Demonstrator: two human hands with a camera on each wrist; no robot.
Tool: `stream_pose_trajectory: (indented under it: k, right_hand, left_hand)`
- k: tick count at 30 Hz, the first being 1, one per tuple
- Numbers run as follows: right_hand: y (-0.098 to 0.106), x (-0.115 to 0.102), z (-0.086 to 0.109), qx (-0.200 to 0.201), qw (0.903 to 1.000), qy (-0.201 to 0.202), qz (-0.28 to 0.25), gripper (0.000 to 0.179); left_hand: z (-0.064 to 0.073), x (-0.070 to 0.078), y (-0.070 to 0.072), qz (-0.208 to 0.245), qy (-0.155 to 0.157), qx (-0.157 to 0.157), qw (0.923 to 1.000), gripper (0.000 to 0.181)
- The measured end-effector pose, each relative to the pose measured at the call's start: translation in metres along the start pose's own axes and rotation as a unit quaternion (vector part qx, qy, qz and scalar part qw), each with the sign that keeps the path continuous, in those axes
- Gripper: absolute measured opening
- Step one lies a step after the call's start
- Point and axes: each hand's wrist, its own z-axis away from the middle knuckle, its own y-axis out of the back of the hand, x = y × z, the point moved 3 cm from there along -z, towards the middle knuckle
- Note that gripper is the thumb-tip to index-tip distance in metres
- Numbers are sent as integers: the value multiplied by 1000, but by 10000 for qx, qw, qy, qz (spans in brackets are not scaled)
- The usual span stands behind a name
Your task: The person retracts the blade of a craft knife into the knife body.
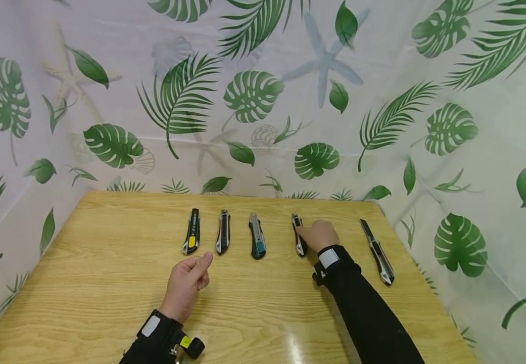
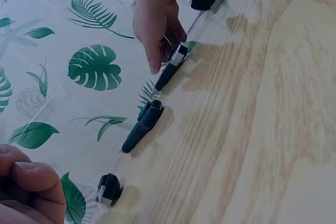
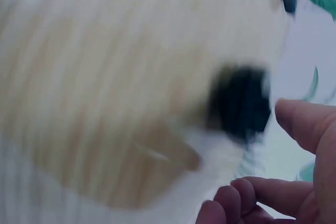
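My right hand (image 1: 321, 235) is at a black-and-silver utility knife (image 1: 298, 234), its thumb overlapping the knife's side in the head view. In the right wrist view the thumb (image 3: 304, 124) and fingers (image 3: 273, 190) stand apart, and the knife (image 3: 241, 100) shows as a dark blur beside the thumb tip. My left hand (image 1: 186, 282) hovers over the table's near side, fingers loosely curled, holding nothing. It is nearest a black knife with a yellow slider (image 1: 192, 232) and a black-and-silver ribbed knife (image 1: 223, 232).
A grey-and-teal utility knife (image 1: 257, 236) lies mid-row. At the far right lies a utility knife with its blade end extended (image 1: 378, 253). All rest on a wooden table (image 1: 108, 283), with a leaf-printed cloth (image 1: 253, 162) behind and beside it.
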Motion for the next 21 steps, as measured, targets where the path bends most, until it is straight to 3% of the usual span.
stream_pose_trajectory:
  k: [4,7,12,17,21]
  right_hand:
    - [32,33,1,356,9987,-249,271,62]
    - [51,71,1,539,9953,-688,415,65]
    - [66,129,4,329,9886,-1431,343,69]
    - [62,154,11,-151,9913,-1244,392,56]
    - [55,161,14,-142,9919,-1192,409,47]
  left_hand:
    - [1,1,-1,11,-16,-23,10000,54]
    - [1,2,-1,20,-40,-49,10000,54]
    - [1,1,0,14,-50,-55,10000,54]
    - [1,0,0,10,-44,-47,10000,54]
    - [1,0,-1,-6,-31,-52,10000,56]
